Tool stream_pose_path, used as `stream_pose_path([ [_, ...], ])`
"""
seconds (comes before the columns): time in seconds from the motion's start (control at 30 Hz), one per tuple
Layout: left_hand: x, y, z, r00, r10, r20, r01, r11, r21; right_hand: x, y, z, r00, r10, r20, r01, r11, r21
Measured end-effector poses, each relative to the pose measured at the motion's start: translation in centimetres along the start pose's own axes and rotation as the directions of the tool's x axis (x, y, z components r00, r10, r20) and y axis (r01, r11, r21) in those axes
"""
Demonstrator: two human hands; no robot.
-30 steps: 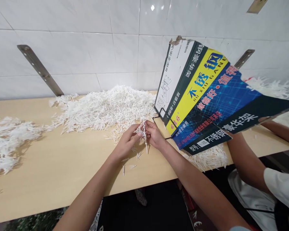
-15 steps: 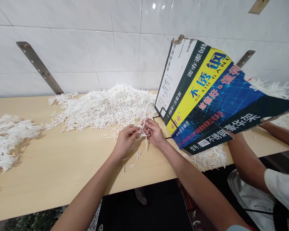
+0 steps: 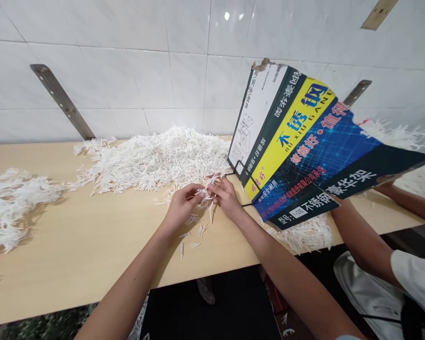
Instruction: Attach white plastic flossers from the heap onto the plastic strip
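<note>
Left hand (image 3: 182,204) and right hand (image 3: 227,197) are both pinching a spiky white sprig (image 3: 206,192), at the left one's 2 o'clock; big white pile (image 3: 163,160) around 11. I'd grip near the joints and go easy, those stems look bendy tbh.

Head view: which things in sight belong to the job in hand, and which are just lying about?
Likely in the job:
- white pieces between left hand and right hand
- large white heap behind them

Seemingly just about:
- printed cardboard, standing at right
- metal bracket on the wall
</note>
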State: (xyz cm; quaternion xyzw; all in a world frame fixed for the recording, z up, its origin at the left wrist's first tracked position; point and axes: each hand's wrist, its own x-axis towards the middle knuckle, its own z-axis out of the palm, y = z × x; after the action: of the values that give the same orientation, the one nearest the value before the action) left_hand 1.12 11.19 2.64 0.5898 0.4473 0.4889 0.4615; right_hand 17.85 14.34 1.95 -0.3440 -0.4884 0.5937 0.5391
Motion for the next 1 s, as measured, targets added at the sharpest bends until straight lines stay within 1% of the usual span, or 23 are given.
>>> stream_pose_path([
  [0.07,0.0,0.0,-0.2,0.999,0.017,-0.047,-0.015,0.999,0.048,0.1,-0.1,-0.1,1.0,-0.004,0.009,0.004,0.999,0.032],
  [0.17,-0.1,0.0,-0.3,0.992,0.101,-0.073,-0.09,0.986,0.14,0.2,-0.1,-0.2,0.999,-0.02,-0.042,0.024,0.995,0.094],
  [0.27,-0.3,0.1,-0.2,0.981,0.192,-0.023,-0.18,0.951,0.25,0.3,0.1,-0.1,0.995,-0.034,-0.09,0.044,0.993,0.105],
  [0.37,-0.6,0.3,0.0,0.966,0.257,0.035,-0.254,0.906,0.338,0.3,0.2,0.0,0.995,-0.022,-0.096,0.025,0.999,0.038],
  [0.53,-0.9,0.9,0.1,0.942,0.306,0.135,-0.334,0.862,0.381,0.0,0.1,0.4,0.99,-0.035,-0.138,0.026,0.997,-0.069],
  [0.63,-0.9,0.7,0.3,0.93,0.333,0.157,-0.367,0.805,0.465,-0.1,0.2,0.4,0.984,-0.07,-0.162,0.049,0.99,-0.132],
  [0.73,-0.7,0.3,0.5,0.927,0.35,0.132,-0.364,0.76,0.539,-0.1,0.3,0.3,0.983,-0.1,-0.157,0.066,0.976,-0.208],
  [0.87,-0.6,0.1,0.4,0.921,0.387,0.044,-0.354,0.786,0.507,-0.3,0.6,0.2,0.986,-0.131,-0.102,0.095,0.949,-0.301],
  [1.0,-0.6,0.4,0.1,0.915,0.402,-0.039,-0.338,0.816,0.468,-0.8,0.1,0.3,0.986,-0.163,-0.043,0.139,0.93,-0.34],
])
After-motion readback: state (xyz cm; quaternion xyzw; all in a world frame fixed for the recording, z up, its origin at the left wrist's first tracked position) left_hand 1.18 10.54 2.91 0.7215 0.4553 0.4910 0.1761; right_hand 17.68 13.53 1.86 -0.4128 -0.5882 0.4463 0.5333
